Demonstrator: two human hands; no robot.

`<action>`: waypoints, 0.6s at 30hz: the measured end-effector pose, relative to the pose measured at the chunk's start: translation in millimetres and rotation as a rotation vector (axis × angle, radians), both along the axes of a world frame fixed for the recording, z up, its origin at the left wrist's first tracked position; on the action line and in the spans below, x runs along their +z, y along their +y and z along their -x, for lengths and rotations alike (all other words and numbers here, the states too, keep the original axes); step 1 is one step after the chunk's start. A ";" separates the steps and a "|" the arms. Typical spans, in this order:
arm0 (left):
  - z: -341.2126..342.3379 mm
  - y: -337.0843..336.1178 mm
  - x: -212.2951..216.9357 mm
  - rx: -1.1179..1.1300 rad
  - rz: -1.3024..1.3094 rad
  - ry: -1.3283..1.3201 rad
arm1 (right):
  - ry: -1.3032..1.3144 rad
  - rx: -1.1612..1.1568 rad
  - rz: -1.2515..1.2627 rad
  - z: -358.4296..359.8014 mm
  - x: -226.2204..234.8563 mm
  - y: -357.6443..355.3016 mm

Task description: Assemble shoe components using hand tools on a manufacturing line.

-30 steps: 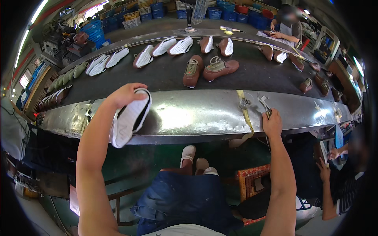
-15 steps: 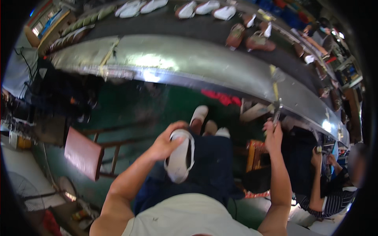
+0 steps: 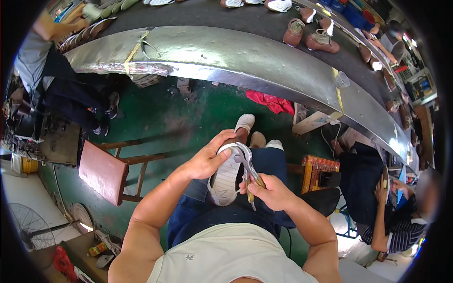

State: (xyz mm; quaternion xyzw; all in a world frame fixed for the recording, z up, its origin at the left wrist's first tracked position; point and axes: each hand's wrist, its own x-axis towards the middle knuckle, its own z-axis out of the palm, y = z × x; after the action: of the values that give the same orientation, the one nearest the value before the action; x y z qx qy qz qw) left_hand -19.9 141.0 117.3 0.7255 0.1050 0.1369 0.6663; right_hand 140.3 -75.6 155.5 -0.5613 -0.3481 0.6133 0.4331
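My left hand (image 3: pixel 211 159) is closed around the top end of a shoe (image 3: pixel 224 183), its thumb pressing on the pale sole side that faces up. The shoe's white edge curls around that sole, and it is held over my lap. In my right hand (image 3: pixel 271 191) are metal pincers (image 3: pixel 248 170) with brownish handles, the fingers wrapped round them. The pincers' jaws lie at the shoe's upper edge, close to my left thumb; whether they grip the edge, I cannot tell.
A long metal-edged bench (image 3: pixel 198 56) runs across ahead, carrying several shoes such as a brown one (image 3: pixel 322 41). A pink-topped stool (image 3: pixel 101 172) stands at left, a red cloth (image 3: pixel 270 102) under the bench. One person works at far left, another at right.
My right hand has come from the bench edge at right to the shoe, bringing the pincers. My left hand still holds the shoe, slightly farther right. A person at left shows more.
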 end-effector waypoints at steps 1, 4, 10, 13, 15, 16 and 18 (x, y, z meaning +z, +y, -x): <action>0.6 0.9 0.9 0.031 -0.042 0.011 | 0.003 0.025 0.019 -1.2 2.9 5.3; 3.7 4.6 -1.6 0.091 -0.099 0.009 | -0.149 0.073 0.128 -2.8 8.6 14.1; -0.5 14.7 -25.0 0.118 -0.073 -0.029 | -0.791 -0.014 -0.166 6.0 -51.6 19.7; -3.2 18.3 -34.6 0.101 0.038 -0.039 | -0.861 -0.052 -0.138 11.1 -44.7 24.6; -3.0 20.1 -37.7 0.082 0.123 -0.055 | -0.881 -0.031 -0.073 11.2 -29.3 26.6; -1.3 22.1 -38.4 0.095 0.196 0.003 | -0.911 0.040 -0.008 10.2 -22.5 28.3; -5.8 18.5 -37.6 0.210 0.266 0.077 | -0.941 0.117 0.065 8.4 -12.5 33.5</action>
State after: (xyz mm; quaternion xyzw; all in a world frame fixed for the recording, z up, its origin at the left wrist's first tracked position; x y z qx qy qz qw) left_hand -14.1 159.5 79.7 0.6207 0.2227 0.1628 0.7339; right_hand 132.0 -42.1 143.0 -0.7710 -0.5179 0.3265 0.1754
